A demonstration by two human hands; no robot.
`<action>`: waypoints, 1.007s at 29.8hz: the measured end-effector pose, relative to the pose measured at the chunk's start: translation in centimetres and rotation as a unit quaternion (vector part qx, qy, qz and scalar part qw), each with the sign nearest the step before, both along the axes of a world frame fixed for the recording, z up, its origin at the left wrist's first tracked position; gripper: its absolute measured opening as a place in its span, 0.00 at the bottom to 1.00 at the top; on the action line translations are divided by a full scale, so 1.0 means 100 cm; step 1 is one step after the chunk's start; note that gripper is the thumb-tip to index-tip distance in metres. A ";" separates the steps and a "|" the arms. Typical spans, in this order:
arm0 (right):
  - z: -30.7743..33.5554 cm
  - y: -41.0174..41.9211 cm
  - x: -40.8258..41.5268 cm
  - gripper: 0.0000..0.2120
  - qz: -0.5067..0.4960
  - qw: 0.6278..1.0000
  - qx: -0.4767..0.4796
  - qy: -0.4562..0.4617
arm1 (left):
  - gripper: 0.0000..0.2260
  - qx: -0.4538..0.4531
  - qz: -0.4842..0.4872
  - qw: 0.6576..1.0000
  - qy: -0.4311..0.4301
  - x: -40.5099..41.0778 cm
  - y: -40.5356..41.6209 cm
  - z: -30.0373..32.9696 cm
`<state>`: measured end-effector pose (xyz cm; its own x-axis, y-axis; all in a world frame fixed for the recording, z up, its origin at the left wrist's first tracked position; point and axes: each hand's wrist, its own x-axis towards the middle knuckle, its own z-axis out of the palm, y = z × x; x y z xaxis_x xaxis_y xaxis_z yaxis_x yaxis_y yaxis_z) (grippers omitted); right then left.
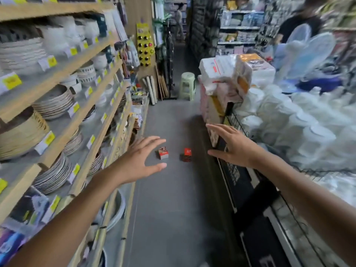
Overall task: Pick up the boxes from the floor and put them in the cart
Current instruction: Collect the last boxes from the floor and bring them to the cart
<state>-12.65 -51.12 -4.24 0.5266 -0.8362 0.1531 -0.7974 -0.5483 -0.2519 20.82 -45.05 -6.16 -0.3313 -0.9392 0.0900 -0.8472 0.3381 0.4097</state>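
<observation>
L hand [137,160] & R hand [234,146] fingers spread wide, empty. Crouch first; small red-grey cardboard box [163,153] sits left of small red-black cardboard box [186,155]; grip each separately.

View: your single head camera, worn at standing height.
Facing: forward and down along the aisle floor [169,199].
Nearness: your arms close; floor well below.
Sides: shelves [57,105] left, wire rack [250,143] right.
</observation>
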 end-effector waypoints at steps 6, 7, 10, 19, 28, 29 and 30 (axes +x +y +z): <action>-0.035 -0.055 -0.051 0.39 -0.051 0.998 0.023 -0.010 | 0.33 0.026 -0.037 0.999 -0.025 -0.044 -0.083 -0.026; -0.040 -0.067 -0.057 0.39 -0.055 0.998 0.024 -0.016 | 0.33 0.024 -0.041 0.999 -0.027 -0.052 -0.099 -0.029; -0.053 -0.112 -0.069 0.39 -0.059 0.997 0.026 -0.032 | 0.32 0.023 -0.040 0.999 -0.015 -0.071 -0.153 -0.033; -0.063 -0.253 -0.082 0.40 -0.035 0.995 0.082 -0.050 | 0.31 0.037 0.001 0.999 -0.007 -0.095 -0.285 -0.043; -0.093 -0.388 -0.047 0.42 -0.024 0.990 0.127 -0.059 | 0.32 0.056 0.034 0.998 0.005 -0.058 -0.401 -0.080; -0.097 -0.405 -0.040 0.42 -0.024 0.990 0.129 -0.059 | 0.32 0.056 0.032 0.998 0.012 -0.052 -0.419 -0.085; -0.101 -0.422 -0.033 0.42 -0.025 0.989 0.132 -0.060 | 0.32 0.055 0.030 0.998 0.019 -0.046 -0.437 -0.090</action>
<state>-15.99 -93.34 -14.39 0.4747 -0.8800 -0.0162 -0.7780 -0.4109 -0.4753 16.23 -88.80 -15.14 -0.2717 -0.9624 -0.0030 -0.8479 0.2380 0.4737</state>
